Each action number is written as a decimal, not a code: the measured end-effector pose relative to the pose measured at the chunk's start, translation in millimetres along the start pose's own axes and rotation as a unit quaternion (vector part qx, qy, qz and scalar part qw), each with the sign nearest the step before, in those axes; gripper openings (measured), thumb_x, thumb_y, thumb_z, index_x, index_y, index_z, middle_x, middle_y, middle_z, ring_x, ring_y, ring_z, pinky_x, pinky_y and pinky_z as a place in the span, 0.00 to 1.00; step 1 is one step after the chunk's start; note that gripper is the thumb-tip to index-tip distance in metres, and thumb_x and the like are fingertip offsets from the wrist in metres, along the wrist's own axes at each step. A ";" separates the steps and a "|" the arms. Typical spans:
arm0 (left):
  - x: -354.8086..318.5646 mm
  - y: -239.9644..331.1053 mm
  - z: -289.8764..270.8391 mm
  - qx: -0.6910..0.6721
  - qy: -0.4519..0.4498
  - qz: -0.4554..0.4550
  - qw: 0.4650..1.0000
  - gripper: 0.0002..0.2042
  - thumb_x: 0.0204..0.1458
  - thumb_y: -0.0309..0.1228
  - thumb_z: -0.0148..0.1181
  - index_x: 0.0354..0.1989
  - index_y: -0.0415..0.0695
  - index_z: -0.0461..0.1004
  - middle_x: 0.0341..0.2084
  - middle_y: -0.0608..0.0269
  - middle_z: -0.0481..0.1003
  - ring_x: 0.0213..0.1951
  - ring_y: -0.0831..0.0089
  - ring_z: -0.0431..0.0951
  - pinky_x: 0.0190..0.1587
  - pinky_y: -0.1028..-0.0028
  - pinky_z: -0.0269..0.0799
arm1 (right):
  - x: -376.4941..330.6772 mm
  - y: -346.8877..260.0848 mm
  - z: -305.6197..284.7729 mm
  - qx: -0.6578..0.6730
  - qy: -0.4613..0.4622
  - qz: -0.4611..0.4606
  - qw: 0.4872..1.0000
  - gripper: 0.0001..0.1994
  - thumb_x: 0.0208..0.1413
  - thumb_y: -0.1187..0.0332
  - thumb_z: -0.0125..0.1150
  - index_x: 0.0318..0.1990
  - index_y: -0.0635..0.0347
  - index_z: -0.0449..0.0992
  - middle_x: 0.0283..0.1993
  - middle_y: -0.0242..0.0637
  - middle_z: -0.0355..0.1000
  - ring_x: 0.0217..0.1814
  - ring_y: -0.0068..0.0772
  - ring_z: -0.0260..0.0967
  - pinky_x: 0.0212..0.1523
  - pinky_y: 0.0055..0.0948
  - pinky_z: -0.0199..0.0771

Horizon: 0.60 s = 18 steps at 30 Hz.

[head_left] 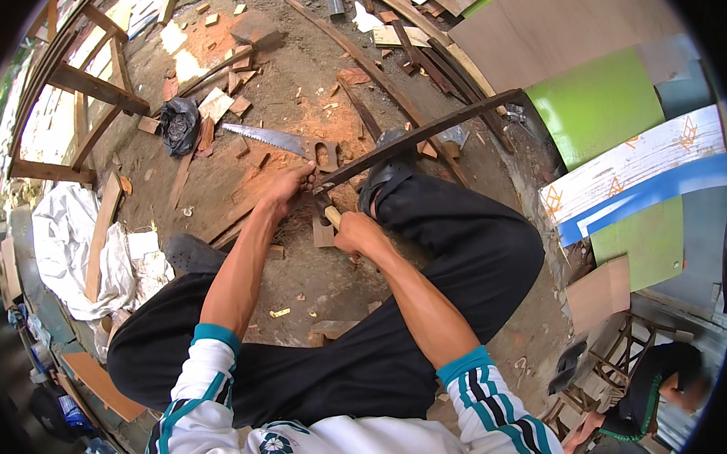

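I sit on the ground with a long dark wooden strip (422, 135) slanting from between my legs up to the right. My left hand (287, 187) is closed around the strip's near end. In the fist of my right hand (358, 233) is a tool with a pale wooden handle (332, 216); its dark working end is by the strip's near end, partly hidden, so its exact kind is unclear. Just beyond my left hand a handsaw (278, 139) lies on the ground, blade to the left. A small wood block (323, 232) sits below the tool.
Wood offcuts (239, 105) and sawdust litter the ground ahead, beside a black plastic bag (179, 125). A wooden frame (99, 90) stands at left, above a white sack (75, 245). Green and brown panels (596, 103) line the right. Another person (659, 390) works at lower right.
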<state>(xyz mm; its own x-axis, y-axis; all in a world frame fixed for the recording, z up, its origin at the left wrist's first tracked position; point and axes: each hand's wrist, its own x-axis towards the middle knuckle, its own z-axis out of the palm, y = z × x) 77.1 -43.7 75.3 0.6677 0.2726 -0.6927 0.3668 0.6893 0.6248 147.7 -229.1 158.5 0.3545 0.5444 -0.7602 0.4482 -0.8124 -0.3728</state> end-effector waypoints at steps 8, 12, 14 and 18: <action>4.5 12.5 44.7 0.178 0.036 -0.111 0.977 0.13 0.67 0.42 0.52 0.29 0.53 0.71 0.18 0.81 0.67 0.18 0.87 0.60 0.18 0.81 0.48 | 12.3 16.3 -1.6 0.042 -0.088 0.049 0.994 0.13 0.46 0.73 0.58 0.37 0.72 0.83 0.37 0.57 0.80 0.43 0.53 0.81 0.42 0.45 0.80; 11.7 6.0 36.2 0.195 0.042 -0.152 0.968 0.12 0.68 0.41 0.49 0.30 0.54 0.71 0.17 0.82 0.65 0.17 0.87 0.60 0.18 0.81 0.48 | 15.4 13.5 5.3 0.065 -0.096 0.040 0.993 0.14 0.45 0.73 0.58 0.37 0.73 0.82 0.37 0.56 0.80 0.42 0.53 0.81 0.43 0.45 0.80; 13.9 2.4 29.6 0.211 0.048 -0.162 0.963 0.13 0.68 0.42 0.47 0.30 0.55 0.70 0.16 0.83 0.64 0.17 0.87 0.58 0.18 0.80 0.47 | 13.4 11.5 10.2 0.025 -0.068 0.005 0.997 0.14 0.44 0.76 0.56 0.35 0.78 0.81 0.29 0.56 0.79 0.33 0.51 0.81 0.35 0.46 0.79; 12.7 -0.1 25.2 0.168 0.048 -0.181 0.968 0.13 0.67 0.40 0.46 0.29 0.54 0.69 0.15 0.83 0.63 0.16 0.87 0.57 0.17 0.79 0.47 | 7.6 7.8 9.5 0.077 -0.055 0.068 0.993 0.14 0.46 0.74 0.59 0.39 0.73 0.82 0.36 0.55 0.79 0.41 0.51 0.81 0.41 0.45 0.80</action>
<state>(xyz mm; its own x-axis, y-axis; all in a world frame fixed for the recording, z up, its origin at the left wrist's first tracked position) 101.9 -57.2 75.5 0.3988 0.1261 -0.9083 0.7657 0.4993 0.4055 146.1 -233.3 144.8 0.3086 0.4079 -0.8593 0.2692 -0.9039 -0.3324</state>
